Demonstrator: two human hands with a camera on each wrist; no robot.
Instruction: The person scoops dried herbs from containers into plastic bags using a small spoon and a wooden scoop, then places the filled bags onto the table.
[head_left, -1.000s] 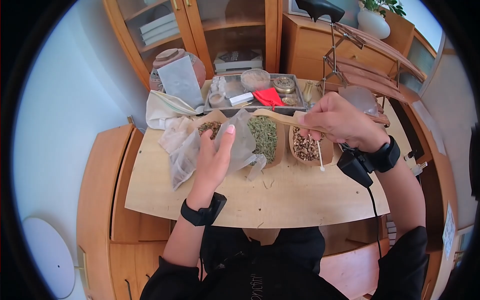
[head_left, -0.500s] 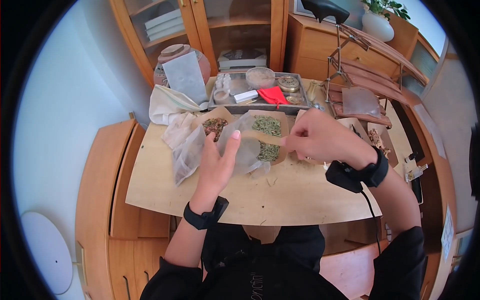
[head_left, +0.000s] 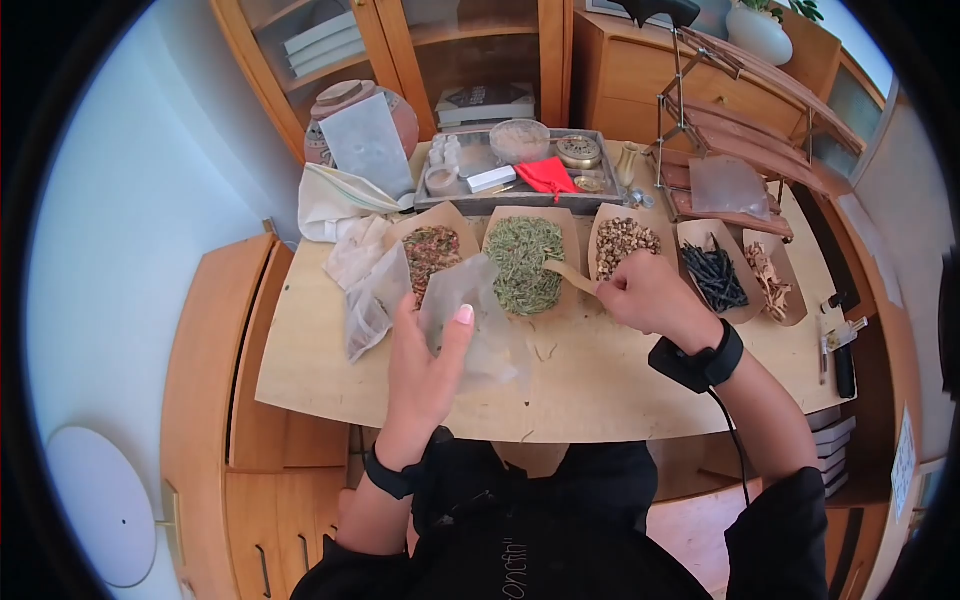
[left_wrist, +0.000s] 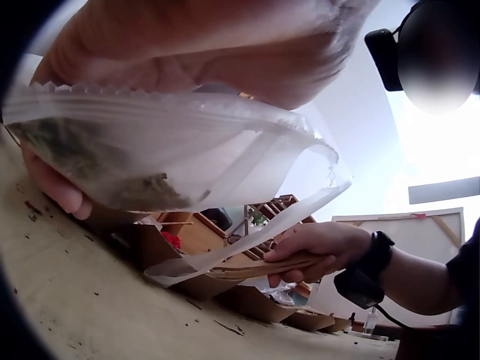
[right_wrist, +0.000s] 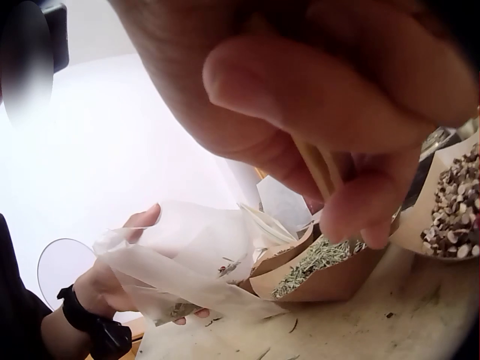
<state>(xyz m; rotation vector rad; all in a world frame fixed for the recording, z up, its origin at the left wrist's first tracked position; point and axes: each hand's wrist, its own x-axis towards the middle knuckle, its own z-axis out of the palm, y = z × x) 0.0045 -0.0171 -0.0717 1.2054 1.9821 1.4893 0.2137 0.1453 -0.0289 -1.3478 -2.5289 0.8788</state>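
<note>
My left hand (head_left: 425, 365) holds a translucent zip bag (head_left: 462, 315) near the table's front, thumb on one side and fingers on the other. Dried herb bits (left_wrist: 161, 187) show inside it, and the left wrist view shows its mouth spread apart. My right hand (head_left: 655, 295) grips the handle of a wooden spoon (head_left: 574, 276). The spoon's far end meets the right side of the green dried herbs (head_left: 522, 262), which fill a brown paper tray (head_left: 570, 232). Left of that, reddish dried petals (head_left: 432, 255) lie in another paper tray, partly behind the bag.
Right of the green herbs stand paper trays of brown-white pieces (head_left: 625, 240), dark strips (head_left: 712, 275) and pale chips (head_left: 766, 280). A grey tray (head_left: 470, 203) with jars and a red pouch (head_left: 546, 178) is behind. A folding wooden rack (head_left: 725, 145) stands at back right.
My right hand brought the spoon to the bag's mouth, then drew it back to the right and down to the green herbs. The bag has come slightly lower, uncovering more of the herb tray.
</note>
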